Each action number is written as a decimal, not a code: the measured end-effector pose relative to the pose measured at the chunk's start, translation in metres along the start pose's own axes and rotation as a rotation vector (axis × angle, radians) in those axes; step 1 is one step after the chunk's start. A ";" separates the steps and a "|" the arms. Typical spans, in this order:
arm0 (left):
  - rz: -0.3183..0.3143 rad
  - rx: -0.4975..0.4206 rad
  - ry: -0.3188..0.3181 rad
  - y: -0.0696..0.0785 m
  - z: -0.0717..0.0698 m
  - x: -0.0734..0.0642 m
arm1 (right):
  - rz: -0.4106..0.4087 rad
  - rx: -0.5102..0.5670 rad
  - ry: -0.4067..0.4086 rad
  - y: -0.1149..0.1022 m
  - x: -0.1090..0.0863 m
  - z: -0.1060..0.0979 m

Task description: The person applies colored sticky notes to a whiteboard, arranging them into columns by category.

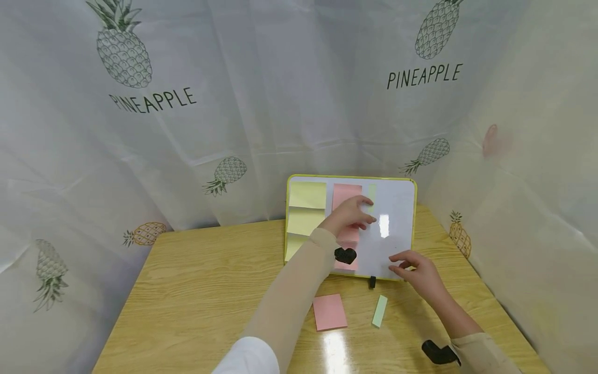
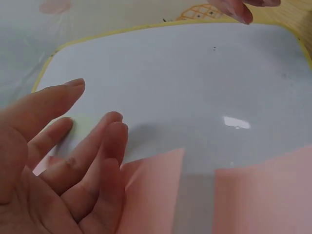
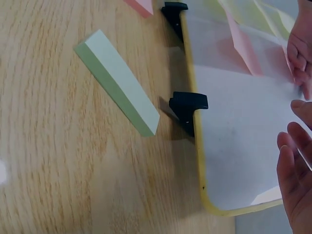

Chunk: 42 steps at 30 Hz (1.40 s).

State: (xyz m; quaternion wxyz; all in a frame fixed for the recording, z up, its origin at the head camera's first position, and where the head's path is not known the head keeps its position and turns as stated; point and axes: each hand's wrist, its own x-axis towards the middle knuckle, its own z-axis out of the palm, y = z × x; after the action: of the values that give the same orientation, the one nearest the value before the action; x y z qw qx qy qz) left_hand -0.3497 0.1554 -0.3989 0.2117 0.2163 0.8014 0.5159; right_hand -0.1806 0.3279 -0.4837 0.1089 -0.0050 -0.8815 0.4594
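A yellow-rimmed whiteboard (image 1: 397,208) leans at the back of the table. My left hand (image 1: 350,213) is over its upper middle, beside a narrow pale green sticky note (image 1: 371,190) stuck near the top. In the left wrist view its thumb and fingers (image 2: 114,139) are apart, with nothing held; one finger is at the green note's edge. Pink sticky notes (image 1: 345,192) run down the board, partly hidden by this hand and arm. By the board's lower right edge, my right hand (image 1: 418,270) hovers with loosely bent fingers, holding nothing.
Yellow sticky notes (image 1: 307,195) form a column on the board's left. On the table in front lie a pink sticky-note pad (image 1: 329,312) and a narrow green pad (image 1: 380,311). Black feet (image 3: 190,101) stick out from the board's lower edge. A pineapple-print curtain (image 1: 261,104) hangs behind.
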 end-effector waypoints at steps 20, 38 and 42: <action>0.165 0.034 -0.040 -0.038 0.000 -0.016 | 0.027 0.007 -0.023 0.014 -0.011 0.007; 0.228 0.142 -0.055 -0.042 0.001 -0.016 | -0.010 -0.013 -0.005 0.017 -0.016 0.011; 0.258 0.187 -0.107 -0.042 0.002 -0.020 | -0.017 -0.029 0.000 0.019 -0.017 0.012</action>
State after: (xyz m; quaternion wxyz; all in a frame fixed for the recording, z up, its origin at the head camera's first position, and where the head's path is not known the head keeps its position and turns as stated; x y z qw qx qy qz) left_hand -0.3374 0.1302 -0.4361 0.1652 0.3631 0.7990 0.4499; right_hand -0.1680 0.3274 -0.5084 0.1126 0.0009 -0.8882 0.4455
